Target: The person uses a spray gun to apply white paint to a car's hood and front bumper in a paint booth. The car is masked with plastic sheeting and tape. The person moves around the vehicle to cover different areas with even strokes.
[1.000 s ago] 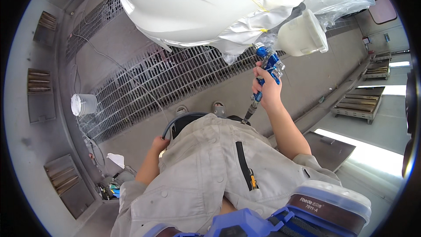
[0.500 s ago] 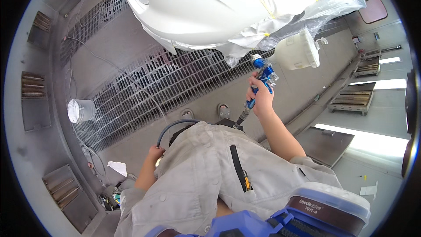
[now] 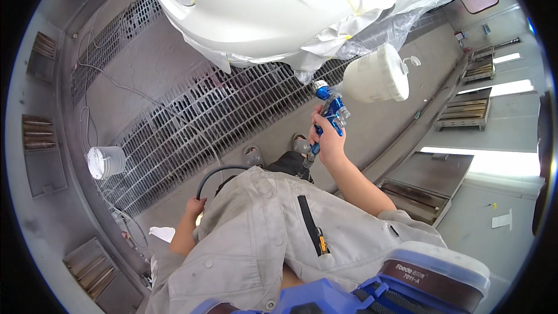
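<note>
My right hand (image 3: 330, 134) is wrapped round the grip of a blue and silver spray gun (image 3: 331, 107). A whitish paint cup (image 3: 378, 75) with a lid sits on the gun and leans to the right. Beyond the gun stands a white car body panel (image 3: 261, 14), bordered by masking film (image 3: 418, 9) and yellow tape. The gun's nozzle end is near the panel's lower edge, apart from it. Low on the left, my left hand (image 3: 196, 205) is closed round a dark air hose (image 3: 218, 171), which loops in front of my body.
A metal floor grating (image 3: 168, 122) runs under the panel. At the left stands a white bucket (image 3: 106, 162), near a thin cable (image 3: 125, 87) lying across the floor. Slatted vents (image 3: 465, 109) line the right wall. A respirator (image 3: 430, 279) shows at the lower edge.
My right hand and the spray gun have shifted left and slightly down in view. My left hand, still on the hose, sits a little further left. The whole view has shifted slightly.
</note>
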Tool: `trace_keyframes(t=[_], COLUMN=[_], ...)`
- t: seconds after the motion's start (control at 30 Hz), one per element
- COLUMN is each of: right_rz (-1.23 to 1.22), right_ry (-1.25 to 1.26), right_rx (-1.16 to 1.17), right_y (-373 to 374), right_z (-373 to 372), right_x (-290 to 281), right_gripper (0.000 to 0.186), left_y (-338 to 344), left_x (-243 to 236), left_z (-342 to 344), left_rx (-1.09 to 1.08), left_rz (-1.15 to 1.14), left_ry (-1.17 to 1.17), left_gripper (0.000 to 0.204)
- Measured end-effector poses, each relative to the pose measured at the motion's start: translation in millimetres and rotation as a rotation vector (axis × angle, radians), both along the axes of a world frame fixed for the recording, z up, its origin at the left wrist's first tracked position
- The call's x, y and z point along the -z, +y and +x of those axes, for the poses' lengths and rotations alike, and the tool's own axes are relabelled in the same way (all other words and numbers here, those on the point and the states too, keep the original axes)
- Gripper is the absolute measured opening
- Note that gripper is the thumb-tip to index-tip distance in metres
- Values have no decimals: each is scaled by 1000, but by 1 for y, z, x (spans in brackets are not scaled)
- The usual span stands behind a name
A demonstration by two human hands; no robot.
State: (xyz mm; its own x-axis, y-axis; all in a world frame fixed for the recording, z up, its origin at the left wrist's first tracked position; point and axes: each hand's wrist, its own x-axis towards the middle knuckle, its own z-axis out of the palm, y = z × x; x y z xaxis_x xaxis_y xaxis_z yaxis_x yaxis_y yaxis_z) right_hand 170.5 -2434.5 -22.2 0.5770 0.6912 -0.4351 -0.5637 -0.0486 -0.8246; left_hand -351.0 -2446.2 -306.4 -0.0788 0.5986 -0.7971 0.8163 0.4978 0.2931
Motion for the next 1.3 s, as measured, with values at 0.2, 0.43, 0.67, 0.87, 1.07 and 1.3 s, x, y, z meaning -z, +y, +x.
trace_keyframes(t=[0.2,0.43,0.67,0.87,1.07,1.3], right_rz=[28,5,24,23,28,36], right_ry=[7,4,14,17,29,-4], right_rx=[-4,-9,6,-6,-25,-120], right_y=[-2,1,4,2,-3,-4], right_z=[-9,-6,0,14,36,88], right_x=[8,11,9,9,7,1], right_gripper=[18,24,23,22,23,22], left_y=[14,21,19,10,2,-17], left_x=[-4,-25,-31,-13,-31,-77], left_z=[-22,-20,-5,-1,21,95], left_rx=[57,115,113,153,112,-41], left_rz=[-1,-7,-9,119,62,31], left_ry=[52,132,154,161,46,4], left_gripper=[37,41,34,23,17,15])
